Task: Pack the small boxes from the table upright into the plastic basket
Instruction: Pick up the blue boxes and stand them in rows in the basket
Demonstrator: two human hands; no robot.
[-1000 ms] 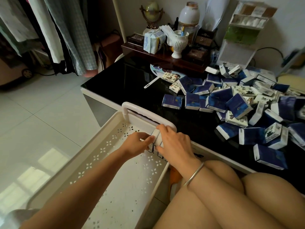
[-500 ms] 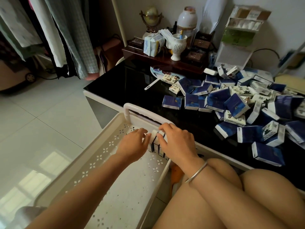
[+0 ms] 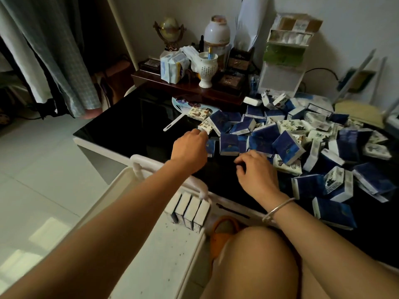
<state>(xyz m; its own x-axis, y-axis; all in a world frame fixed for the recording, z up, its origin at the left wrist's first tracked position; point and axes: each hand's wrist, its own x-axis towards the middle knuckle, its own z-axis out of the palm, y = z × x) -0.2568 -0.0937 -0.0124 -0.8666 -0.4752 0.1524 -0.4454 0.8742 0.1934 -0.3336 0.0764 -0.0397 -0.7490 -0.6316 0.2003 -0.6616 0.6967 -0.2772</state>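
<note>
We see our left hand (image 3: 190, 147) stretched out over the black worktop (image 3: 133, 126) to the near-left edge of the heap of small boxes (image 3: 302, 145). Its fingers curve down over a blue box (image 3: 211, 146) lying there, and its fingertips lie just beside a pale patterned box (image 3: 206, 127). The back of the hand hides the grip, so we cannot tell whether it holds the blue box. Our right hand (image 3: 257, 169), a bangle (image 3: 278, 209) on its wrist, hovers low over the worktop just in front of the heap. Its grip is narrow, the fingers loosely curled with nothing seen in them. Four boxes (image 3: 190, 210) stand upright side by side, touching, in the far right corner of the white plastic basket (image 3: 164, 255), against its wall by the worktop's edge. The other boxes, blue and pale, lie tumbled across the right of the worktop
</note>
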